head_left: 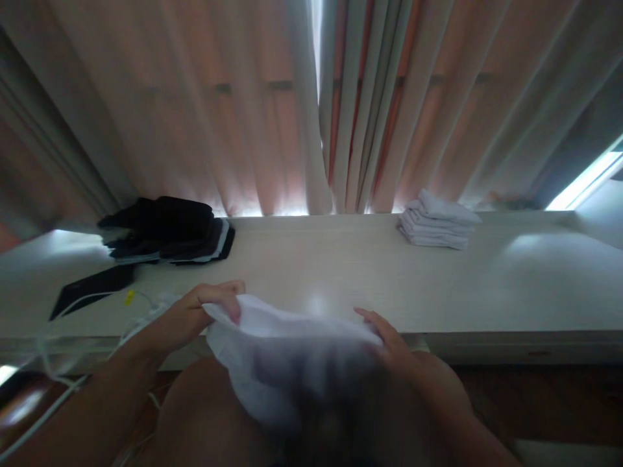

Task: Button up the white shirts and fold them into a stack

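A thin white cloth (292, 350) hangs between my two hands over my lap, at the near edge of the desk. My left hand (214, 305) pinches its upper left corner, thumb on top. At the cloth's right end is my right hand (384, 337), closed on the edge with one finger stretched out to the left. The lower part of the cloth sags and blurs into shadow, so I cannot make out its exact kind.
On the pale desk (311, 259), a stack of black folded cloth (170, 230) sits back left. A folded white stack (435, 220) lies back right. A flat black object (92, 288) and a white cable (43, 350) are at the left. Curtains (243, 117) hang behind.
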### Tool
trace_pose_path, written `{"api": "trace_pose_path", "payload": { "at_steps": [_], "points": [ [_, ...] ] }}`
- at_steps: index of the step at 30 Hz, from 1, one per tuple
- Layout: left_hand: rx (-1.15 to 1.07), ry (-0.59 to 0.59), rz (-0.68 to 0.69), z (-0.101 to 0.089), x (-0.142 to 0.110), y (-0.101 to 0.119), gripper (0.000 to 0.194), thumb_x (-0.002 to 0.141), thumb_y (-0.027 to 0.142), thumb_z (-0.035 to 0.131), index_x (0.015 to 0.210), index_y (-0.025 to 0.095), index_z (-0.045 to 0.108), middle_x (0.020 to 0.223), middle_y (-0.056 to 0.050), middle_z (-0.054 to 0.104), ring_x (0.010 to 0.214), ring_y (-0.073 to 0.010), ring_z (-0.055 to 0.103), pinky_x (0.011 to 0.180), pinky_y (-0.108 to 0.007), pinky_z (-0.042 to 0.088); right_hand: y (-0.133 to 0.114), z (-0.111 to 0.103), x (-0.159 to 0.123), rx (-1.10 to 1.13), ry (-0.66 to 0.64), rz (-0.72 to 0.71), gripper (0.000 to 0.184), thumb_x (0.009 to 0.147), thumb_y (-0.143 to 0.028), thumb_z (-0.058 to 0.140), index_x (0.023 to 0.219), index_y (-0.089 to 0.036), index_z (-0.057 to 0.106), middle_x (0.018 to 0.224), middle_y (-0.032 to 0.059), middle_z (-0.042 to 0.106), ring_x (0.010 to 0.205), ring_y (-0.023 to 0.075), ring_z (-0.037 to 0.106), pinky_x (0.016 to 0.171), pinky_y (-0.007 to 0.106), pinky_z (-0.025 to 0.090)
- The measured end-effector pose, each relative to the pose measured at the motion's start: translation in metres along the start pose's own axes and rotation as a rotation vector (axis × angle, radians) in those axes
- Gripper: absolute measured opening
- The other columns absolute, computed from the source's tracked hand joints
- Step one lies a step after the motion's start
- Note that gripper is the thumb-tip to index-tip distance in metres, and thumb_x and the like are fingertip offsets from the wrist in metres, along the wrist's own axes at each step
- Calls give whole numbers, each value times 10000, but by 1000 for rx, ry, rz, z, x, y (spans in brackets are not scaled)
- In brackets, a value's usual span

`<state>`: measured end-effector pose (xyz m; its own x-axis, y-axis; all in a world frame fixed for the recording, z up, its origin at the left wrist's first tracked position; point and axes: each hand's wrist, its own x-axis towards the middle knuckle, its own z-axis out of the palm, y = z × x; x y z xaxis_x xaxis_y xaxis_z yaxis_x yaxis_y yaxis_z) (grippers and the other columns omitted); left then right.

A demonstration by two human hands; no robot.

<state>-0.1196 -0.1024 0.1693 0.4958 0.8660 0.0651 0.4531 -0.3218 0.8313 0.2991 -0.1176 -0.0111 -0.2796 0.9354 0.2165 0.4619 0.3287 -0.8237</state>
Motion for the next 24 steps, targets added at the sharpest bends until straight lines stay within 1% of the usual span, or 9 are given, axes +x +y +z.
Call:
{"api": "trace_pose_path", "payload": {
  "at_steps": [3, 5, 6, 9, 15, 17, 19, 22, 24],
  "points": [
    [0, -67, 11, -6, -3, -3, 424, 870, 520, 576, 608, 190, 622, 779, -49, 564, 700, -170, 559, 606, -265, 432, -21, -33, 1, -53, -134, -41, 587, 914, -629, 435, 1335, -255, 601, 1358, 108, 593, 1298, 325, 483, 1127, 524, 311],
    [27, -65, -1, -6, -4, -8, 414, 912, 457, 535, 601, 187, 579, 811, -40, 555, 703, -158, 552, 603, -253, 422, -36, -50, 7, -80, -176, -35, 539, 1006, -528, 261, 1234, -240, 656, 1232, 102, 653, 1199, 267, 551, 1089, 463, 361],
    [51, -60, 4, -5, -4, -11, 404, 926, 422, 516, 602, 185, 565, 817, -36, 552, 709, -156, 550, 613, -250, 421, -43, -58, 11, -110, -189, -30, 511, 1019, -489, 264, 1176, -230, 675, 1164, 99, 671, 1124, 245, 584, 1038, 425, 405],
    [136, -68, 17, -2, -5, -21, 331, 943, 341, 477, 675, 185, 593, 848, -33, 560, 753, -161, 554, 661, -250, 426, -60, -78, 23, -260, -232, -44, 334, 955, -473, 498, 1011, -207, 693, 994, 73, 683, 922, 214, 612, 857, 339, 466],
    [232, -128, 134, 7, -9, -33, 225, 930, 341, 488, 864, 194, 646, 966, -39, 582, 874, -175, 558, 778, -256, 426, -79, -108, 37, -370, -163, -46, 296, 921, -453, 559, 819, -192, 652, 779, 24, 641, 740, 171, 568, 675, 269, 419],
    [263, -75, 126, 14, -6, -37, 216, 884, 366, 567, 778, 186, 621, 913, -26, 583, 832, -165, 553, 752, -247, 420, -83, -114, 41, -367, -165, -53, 289, 897, -460, 596, 805, -191, 653, 751, 11, 632, 719, 164, 560, 655, 259, 408],
    [336, 52, 99, 23, -1, -41, 274, 855, 374, 603, 667, 181, 550, 814, -8, 564, 747, -146, 529, 702, -240, 406, -87, -117, 45, -358, -175, -49, 306, 880, -482, 617, 802, -189, 655, 730, 2, 623, 700, 158, 555, 642, 256, 400],
    [454, 235, 57, 34, 8, -49, 311, 868, 350, 547, 614, 189, 469, 708, 10, 516, 646, -129, 478, 646, -243, 377, -95, -121, 53, -327, -150, -41, 339, 871, -513, 623, 786, -186, 649, 721, 0, 622, 688, 159, 559, 633, 260, 399],
    [507, 274, 28, 38, 8, -55, 295, 863, 335, 518, 613, 194, 451, 685, 10, 505, 626, -131, 468, 630, -250, 362, -102, -124, 59, -314, -120, -60, 344, 898, -508, 589, 790, -187, 651, 749, 13, 640, 712, 167, 576, 650, 269, 411]
  ]
}}
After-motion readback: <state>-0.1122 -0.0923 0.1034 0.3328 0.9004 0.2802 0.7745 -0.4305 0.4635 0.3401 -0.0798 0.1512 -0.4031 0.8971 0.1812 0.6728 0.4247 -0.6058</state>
